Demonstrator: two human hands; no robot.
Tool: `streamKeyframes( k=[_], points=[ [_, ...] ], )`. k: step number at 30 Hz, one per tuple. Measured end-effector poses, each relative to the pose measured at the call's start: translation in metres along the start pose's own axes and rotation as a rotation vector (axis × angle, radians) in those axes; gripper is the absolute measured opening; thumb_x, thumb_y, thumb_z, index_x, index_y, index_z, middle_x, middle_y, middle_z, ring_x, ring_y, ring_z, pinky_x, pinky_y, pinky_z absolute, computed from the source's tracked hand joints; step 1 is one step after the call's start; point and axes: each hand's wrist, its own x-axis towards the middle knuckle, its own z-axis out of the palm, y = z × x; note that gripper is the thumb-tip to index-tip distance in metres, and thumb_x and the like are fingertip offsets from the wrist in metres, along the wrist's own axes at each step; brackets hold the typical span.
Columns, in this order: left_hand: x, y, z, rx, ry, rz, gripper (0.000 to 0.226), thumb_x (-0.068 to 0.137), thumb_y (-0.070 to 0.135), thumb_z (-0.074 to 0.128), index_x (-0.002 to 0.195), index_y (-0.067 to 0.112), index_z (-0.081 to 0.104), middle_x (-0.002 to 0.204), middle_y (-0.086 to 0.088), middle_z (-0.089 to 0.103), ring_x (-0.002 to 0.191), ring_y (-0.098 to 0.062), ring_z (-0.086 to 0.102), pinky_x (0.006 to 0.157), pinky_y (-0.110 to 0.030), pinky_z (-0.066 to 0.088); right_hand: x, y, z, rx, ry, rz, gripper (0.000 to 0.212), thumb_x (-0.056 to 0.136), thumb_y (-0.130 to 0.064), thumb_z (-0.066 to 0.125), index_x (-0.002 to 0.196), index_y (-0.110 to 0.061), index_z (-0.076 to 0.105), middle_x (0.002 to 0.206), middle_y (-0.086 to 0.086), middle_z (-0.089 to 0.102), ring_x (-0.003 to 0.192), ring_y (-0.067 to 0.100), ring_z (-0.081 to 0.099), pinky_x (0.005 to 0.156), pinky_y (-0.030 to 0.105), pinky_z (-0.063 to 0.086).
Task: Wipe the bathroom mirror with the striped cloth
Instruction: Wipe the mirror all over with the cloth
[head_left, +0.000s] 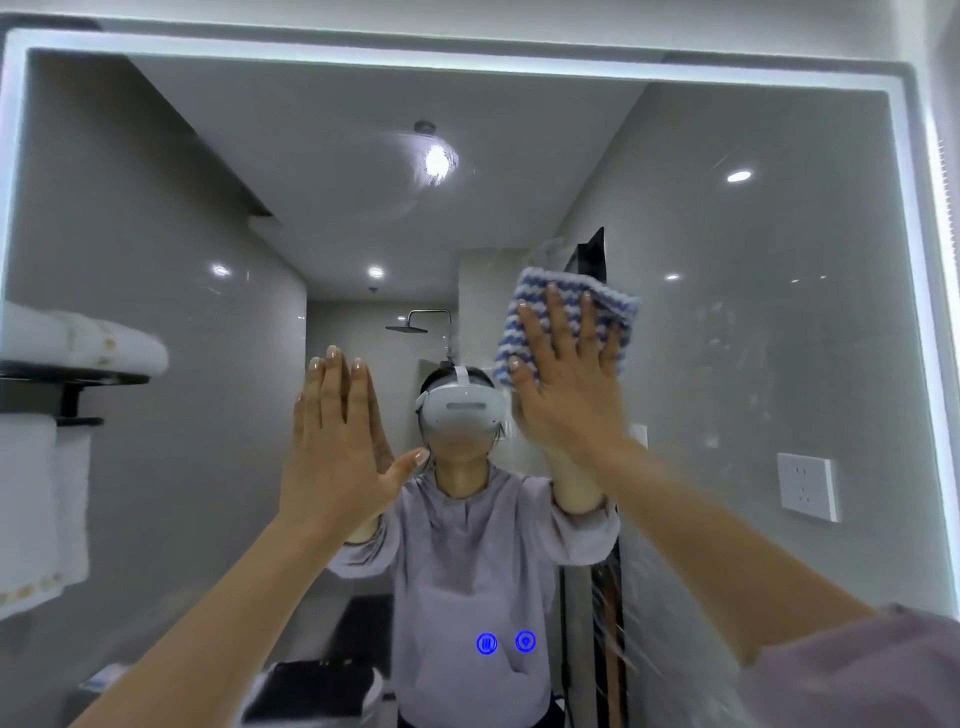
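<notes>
Under the flat, spread right hand (566, 379) the cloth (566, 317) presses on the mirror (753, 312); keep even pressure, overlap strokes; left hand (332, 447) open, holding nothing

left hand (337, 447) flat, fingers together | right hand (566, 374) flat — fingers spread

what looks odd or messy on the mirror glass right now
Streaky smears cloud the mirror to the right of the striped cloth, which the right hand presses flat on the glass. The left hand is empty. Nothing looks broken or askew.
</notes>
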Motion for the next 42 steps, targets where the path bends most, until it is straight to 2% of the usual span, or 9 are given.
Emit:
streamKeyframes(
  k=[4,8,13,16,19,23,29,35,42],
  points=[
    [0.0,0.0,-0.001,-0.002,0.0,-0.005,0.114,0.077,0.072,0.046,0.147,0.012,-0.021,0.155,-0.008,-0.028,0.142,-0.021,-0.027,0.114,-0.035,-0.013,0.016,-0.053,0.007,0.027,0.017,-0.134,0.061,0.1,-0.05,0.016,0.147,-0.03,-0.018,0.153,-0.003,-0.027,0.14,0.022,-0.028,0.108,0.041,-0.029],
    [0.0,0.0,-0.001,-0.014,0.006,0.0,0.114,0.077,0.072,0.046,0.147,0.012,-0.019,0.156,-0.009,-0.027,0.142,-0.02,-0.027,0.114,-0.036,-0.012,0.033,-0.075,0.002,0.023,0.002,-0.198,0.061,0.1,-0.047,0.021,0.15,-0.03,-0.01,0.159,-0.002,-0.016,0.144,0.022,-0.02,0.103,0.036,-0.035],
    [-0.001,-0.001,-0.001,-0.021,0.014,0.015,0.112,0.076,0.073,0.044,0.147,0.011,-0.016,0.157,-0.011,-0.022,0.142,-0.02,-0.026,0.116,-0.038,-0.009,0.037,-0.072,0.003,-0.018,-0.007,-0.226,0.06,0.1,-0.048,0.021,0.151,-0.03,-0.005,0.16,-0.002,-0.012,0.145,0.023,-0.019,0.106,0.036,-0.031],
    [-0.001,-0.002,-0.002,-0.041,0.006,0.018,0.112,0.075,0.073,0.044,0.146,0.012,-0.019,0.157,-0.009,-0.023,0.143,-0.02,-0.025,0.116,-0.038,-0.008,0.041,-0.064,0.002,-0.029,0.006,-0.261,0.058,0.1,-0.049,0.021,0.151,-0.033,-0.001,0.16,-0.003,-0.01,0.145,0.023,-0.017,0.113,0.042,-0.021],
    [-0.002,-0.004,-0.001,-0.038,0.012,0.025,0.11,0.072,0.078,0.032,0.144,0.015,-0.022,0.156,-0.007,-0.025,0.142,-0.018,-0.027,0.115,-0.036,-0.01,0.046,-0.047,-0.002,-0.062,0.019,-0.3,0.057,0.099,-0.049,0.021,0.15,-0.036,-0.002,0.16,-0.006,-0.008,0.146,0.021,-0.015,0.116,0.044,-0.016],
    [-0.001,-0.005,0.0,-0.056,0.027,0.036,0.109,0.073,0.078,0.031,0.144,0.015,-0.022,0.156,-0.007,-0.024,0.141,-0.017,-0.029,0.115,-0.035,-0.011,0.058,-0.009,-0.011,-0.086,0.023,-0.177,0.059,0.097,-0.055,0.008,0.148,-0.035,-0.015,0.159,-0.003,-0.017,0.143,0.019,-0.024,0.113,0.041,-0.021],
    [-0.002,-0.005,0.0,-0.035,0.034,0.042,0.109,0.078,0.074,0.041,0.139,0.016,-0.03,0.155,-0.009,-0.028,0.139,-0.018,-0.032,0.115,-0.036,-0.012,0.063,0.056,-0.022,0.081,0.057,0.146,0.057,0.099,-0.052,0.02,0.151,-0.038,0.001,0.16,-0.008,-0.009,0.146,0.02,-0.014,0.116,0.04,-0.014],
    [-0.002,-0.004,-0.001,-0.059,0.02,0.036,0.11,0.079,0.071,0.043,0.14,0.014,-0.028,0.153,-0.01,-0.031,0.141,-0.022,-0.029,0.117,-0.039,-0.011,0.064,0.033,-0.015,0.088,0.079,0.29,0.06,0.1,-0.048,0.017,0.152,-0.029,-0.007,0.16,-0.001,-0.015,0.145,0.024,-0.019,0.11,0.04,-0.022],
    [-0.001,-0.004,0.0,-0.079,0.013,0.023,0.11,0.08,0.072,0.041,0.142,0.015,-0.028,0.151,-0.008,-0.035,0.139,-0.02,-0.033,0.116,-0.038,-0.014,0.064,-0.062,-0.008,0.015,0.105,-0.027,0.062,0.1,-0.041,0.016,0.151,-0.019,-0.012,0.158,0.006,-0.021,0.143,0.026,-0.022,0.108,0.04,-0.03]
  ],
)
